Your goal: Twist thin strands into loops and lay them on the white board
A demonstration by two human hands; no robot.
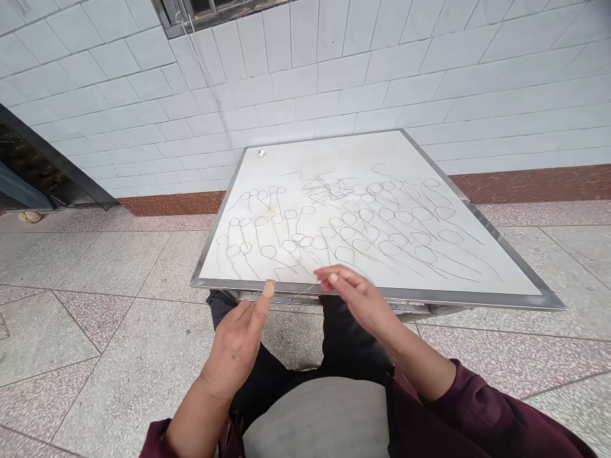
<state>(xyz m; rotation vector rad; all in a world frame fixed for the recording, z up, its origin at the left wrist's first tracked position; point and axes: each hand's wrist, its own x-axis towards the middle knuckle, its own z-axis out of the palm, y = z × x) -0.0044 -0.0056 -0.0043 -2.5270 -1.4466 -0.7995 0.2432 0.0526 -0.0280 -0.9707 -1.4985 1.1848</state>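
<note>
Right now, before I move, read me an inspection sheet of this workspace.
Surface: white board with grey metal edging.
Job's things: thin dark looped strands spread over the board, tangled at upper middle; one thin strand between the hands, at the near edge.
Clutter: small white-and-red item in the far left corner.
Hands: left hand with a tan covering on one fingertip; right hand with fingers bent; grip on the strand unclear.
Cables: pale cord hanging down the wall; no powered cable seen.
Surroundings: white tiled wall behind, speckled floor below.
</note>
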